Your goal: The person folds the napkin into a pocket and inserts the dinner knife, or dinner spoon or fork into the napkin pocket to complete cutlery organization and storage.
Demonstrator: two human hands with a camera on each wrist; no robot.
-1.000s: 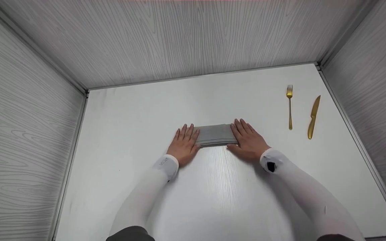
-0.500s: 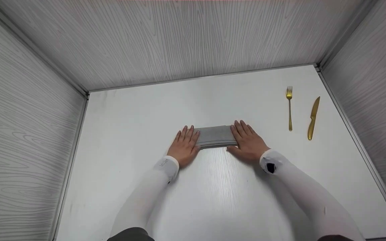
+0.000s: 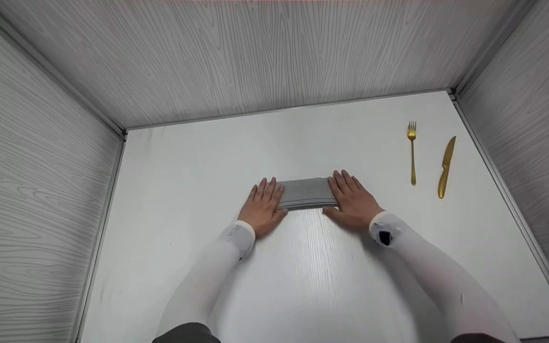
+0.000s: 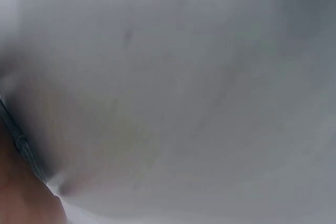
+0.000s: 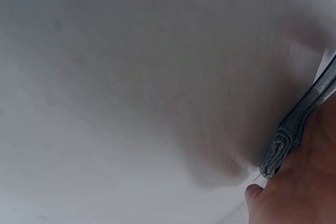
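Note:
A grey cloth [image 3: 307, 192], folded into a flat layered strip, lies across the middle of the white table [image 3: 198, 162]. My left hand [image 3: 262, 208] rests on its left end with straight fingers, the thumb along the near edge. On the right end lies my right hand [image 3: 353, 202], fingers also straight and pointing away from me. The right wrist view shows the cloth's end [image 5: 275, 156] with its folded layers stacked beside the thumb. In the left wrist view only a narrow edge of the cloth [image 4: 21, 142] appears next to the hand.
At the right of the table lie a gold fork [image 3: 412, 152] and, beyond it, a gold knife [image 3: 446, 166], both lengthwise. Panels with a grey wood grain stand at the back [image 3: 274, 57], the left [image 3: 31, 190] and the right [image 3: 527, 119].
The left thumb has shifted slightly to the right along the cloth's near edge. Otherwise both hands and the cloth keep their places.

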